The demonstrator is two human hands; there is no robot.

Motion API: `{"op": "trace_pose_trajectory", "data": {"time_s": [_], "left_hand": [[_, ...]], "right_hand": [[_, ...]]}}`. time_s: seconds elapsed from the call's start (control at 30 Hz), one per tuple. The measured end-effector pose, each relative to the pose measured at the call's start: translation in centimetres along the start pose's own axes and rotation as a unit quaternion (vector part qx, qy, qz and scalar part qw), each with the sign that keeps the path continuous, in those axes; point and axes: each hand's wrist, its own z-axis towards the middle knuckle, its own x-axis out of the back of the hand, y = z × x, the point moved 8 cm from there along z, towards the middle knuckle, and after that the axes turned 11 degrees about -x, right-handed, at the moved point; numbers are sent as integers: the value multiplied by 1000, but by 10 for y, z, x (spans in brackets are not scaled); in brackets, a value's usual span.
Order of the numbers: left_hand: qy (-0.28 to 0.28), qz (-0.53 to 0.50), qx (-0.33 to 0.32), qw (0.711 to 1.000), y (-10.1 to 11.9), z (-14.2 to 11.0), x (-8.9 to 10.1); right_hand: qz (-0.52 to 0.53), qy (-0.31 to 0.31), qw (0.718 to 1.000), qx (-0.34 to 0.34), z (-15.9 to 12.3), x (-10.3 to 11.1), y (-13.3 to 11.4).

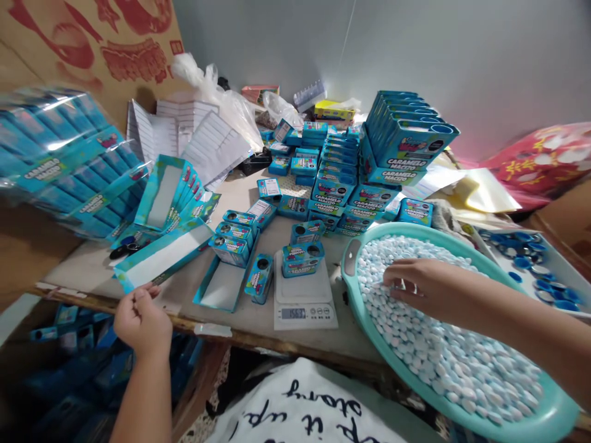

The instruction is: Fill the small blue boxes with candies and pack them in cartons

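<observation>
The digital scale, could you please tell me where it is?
In the head view, the digital scale sits centrally at the front of the table, left of the turquoise basin, beneath a blue box.

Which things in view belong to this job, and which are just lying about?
Apparently in use:
- candies at right hand
- green basin
- scale
- tin on it
- long carton by left hand

Probably lying about:
- lined papers
- plastic bag
- yellow box
</observation>
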Motion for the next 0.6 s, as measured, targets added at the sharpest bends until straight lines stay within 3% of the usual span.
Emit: {"op": "trace_pose_trajectory", "data": {"time_s": [0.07, 0.1, 0.17, 0.2, 0.23, 0.33, 0.43, 0.5, 0.6], "left_hand": [[61, 24, -39, 997, 19, 0, 15], [89, 33, -86, 992, 40, -1, 22], [111, 28, -233, 966, 106, -8, 27], [97, -3, -307, 947, 145, -14, 23], [46, -37, -363, 930, 184, -19, 12], [-165, -25, -407, 898, 274, -33, -47], [-316, -10, -413, 854, 316, -44, -102], [-337, -31, -421, 842, 330, -42, -116], [-298, -74, -511, 803, 359, -43, -108]], "right_hand": [[6, 44, 999, 5, -2, 7, -2], [28, 70, 997, 1, -4, 13, -5], [147, 121, 982, -23, -8, 27, -14], [248, 141, 957, -48, -9, 33, -17], [372, 159, 912, -70, -10, 36, -20], [663, 111, 734, -97, 0, 22, -40], [783, 52, 603, -142, 14, -3, -56], [828, 23, 536, -162, 20, -15, -62], [880, -39, 453, -140, 24, -21, -73]]}}
